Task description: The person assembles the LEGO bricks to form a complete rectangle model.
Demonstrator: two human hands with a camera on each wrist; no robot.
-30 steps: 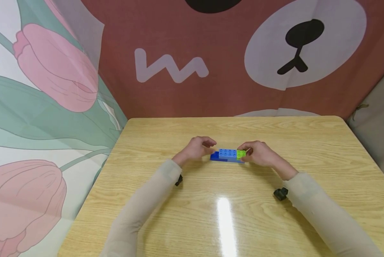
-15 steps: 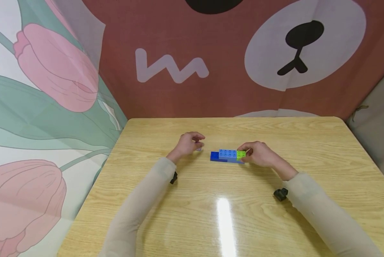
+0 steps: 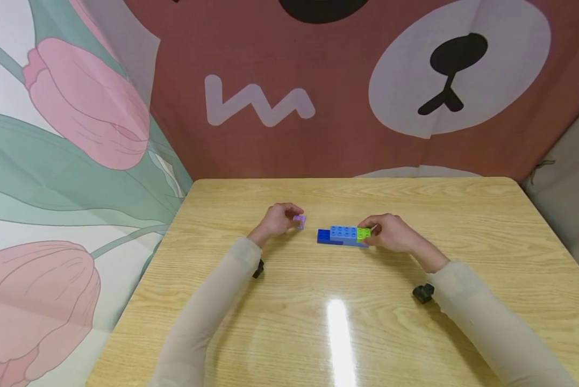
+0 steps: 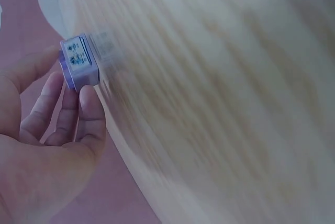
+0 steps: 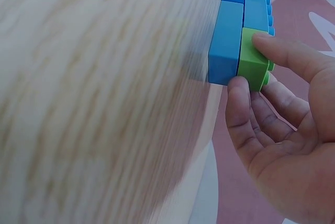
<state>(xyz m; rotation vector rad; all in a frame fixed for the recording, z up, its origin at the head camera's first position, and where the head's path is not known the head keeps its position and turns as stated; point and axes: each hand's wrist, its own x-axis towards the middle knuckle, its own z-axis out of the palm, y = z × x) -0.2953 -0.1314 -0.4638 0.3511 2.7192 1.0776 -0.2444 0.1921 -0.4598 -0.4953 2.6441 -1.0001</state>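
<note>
My left hand [image 3: 276, 220] pinches a small translucent purple brick [image 4: 79, 63] by its sides, low over the table left of the blue bricks. A printed label shows on one face in the left wrist view. My right hand [image 3: 390, 232] holds a lime green brick [image 5: 252, 59] between thumb and fingers, at the right end of a low stack. In that stack, a light blue brick [image 3: 343, 232] lies beside the green one on the upper layer. Under them are a dark blue brick [image 3: 323, 236] at the left and another light blue brick [image 5: 225, 43].
All the bricks are toward the back of a wood-grain table [image 3: 279, 322]. A fabric backdrop [image 3: 347, 140] with a bear print hangs behind its far edge, and a tulip-printed cloth [image 3: 86, 102] hangs at the left.
My left hand has moved left, away from the stack's dark blue end, and the purple brick has come into view at its fingertips. My right hand stays on the green brick.
</note>
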